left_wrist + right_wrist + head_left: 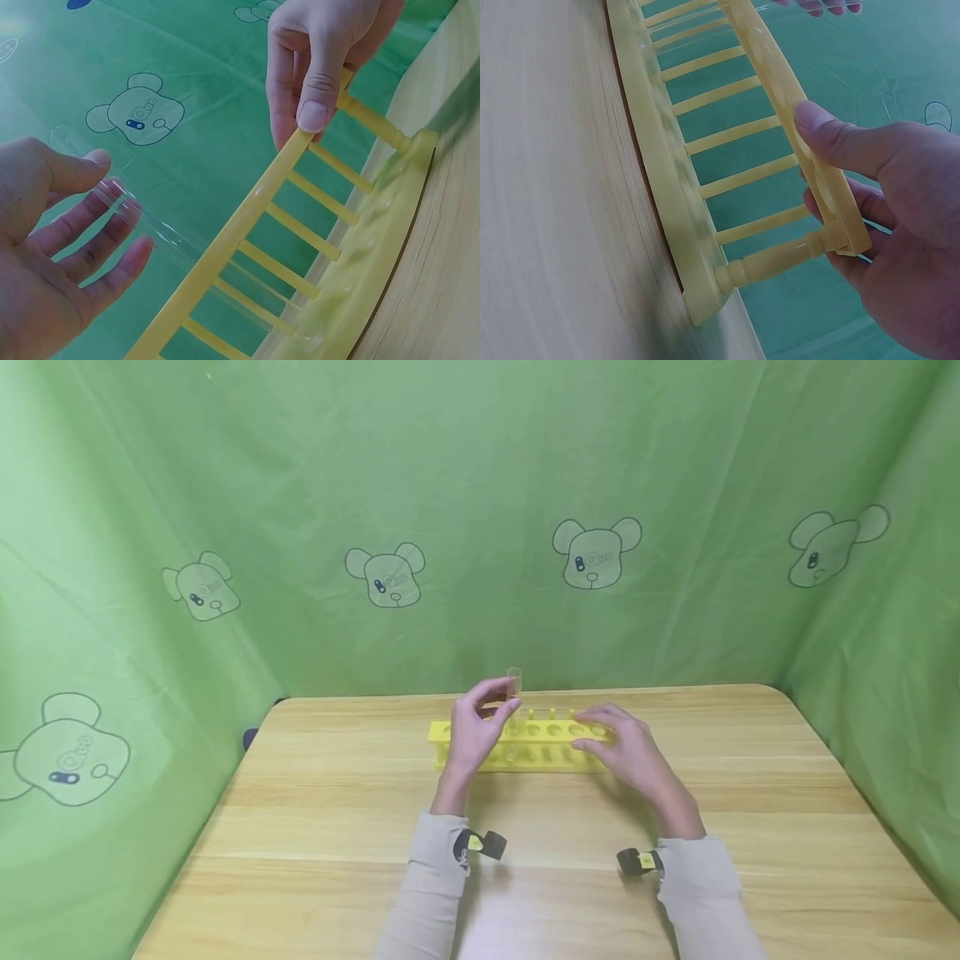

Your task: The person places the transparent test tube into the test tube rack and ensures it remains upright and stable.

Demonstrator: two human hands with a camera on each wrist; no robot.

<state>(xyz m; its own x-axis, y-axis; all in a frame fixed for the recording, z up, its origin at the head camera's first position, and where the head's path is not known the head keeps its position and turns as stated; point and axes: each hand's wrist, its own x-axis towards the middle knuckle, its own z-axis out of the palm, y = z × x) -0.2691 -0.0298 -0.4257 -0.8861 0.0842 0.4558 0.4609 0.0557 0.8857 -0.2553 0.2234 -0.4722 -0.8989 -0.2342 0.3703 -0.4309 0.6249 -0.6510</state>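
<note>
A yellow test tube rack (pixel 542 767) stands on the table, its top rail pierced by a row of holes. In my left hand (pixel 474 727) a clear test tube (pixel 514 675) is pinched near its upper end between thumb and fingers. The left wrist view shows the tube (pixel 171 231) slanting through the top rail, its lower part among the pegs by the base. My right hand (pixel 632 747) grips the rack's right end, thumb on one side of the top rail (pixel 776 75) and fingers on the other.
The rack rests on a light wood-grain table (pixel 337 877) toward its far edge. Green curtains (pixel 480 460) printed with bear-head outlines hang behind and on both sides. A small dark blue object (pixel 250 739) shows at the table's left edge.
</note>
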